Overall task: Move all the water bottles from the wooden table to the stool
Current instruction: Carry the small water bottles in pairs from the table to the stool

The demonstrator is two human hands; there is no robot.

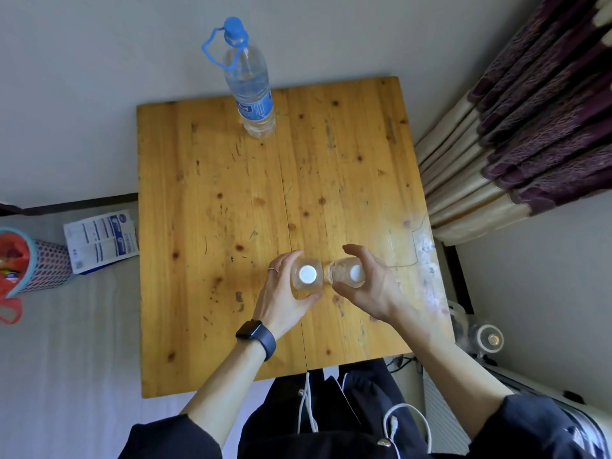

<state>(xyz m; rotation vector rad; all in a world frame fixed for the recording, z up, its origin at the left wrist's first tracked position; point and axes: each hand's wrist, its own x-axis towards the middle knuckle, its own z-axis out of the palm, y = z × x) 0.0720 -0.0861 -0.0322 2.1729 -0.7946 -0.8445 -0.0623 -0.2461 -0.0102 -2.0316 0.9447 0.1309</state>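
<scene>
Two small clear bottles with white caps stand side by side, touching, near the middle front of the wooden table (pixel 212 226). My left hand (pixel 281 293) wraps around the left small bottle (pixel 307 274). Around the right small bottle (pixel 349 272) curls my right hand (pixel 371 286), which tilts it slightly toward its neighbour. A tall clear bottle (pixel 251 91) with a blue cap and blue carry loop stands upright at the table's far edge. No stool is in view.
A patterned basket (pixel 36 263) with red contents and a white printed packet (pixel 101 240) lie on the bed left of the table. Purple and cream curtains (pixel 516 134) hang at the right. A small appliance (pixel 486 339) sits at the right below the table edge.
</scene>
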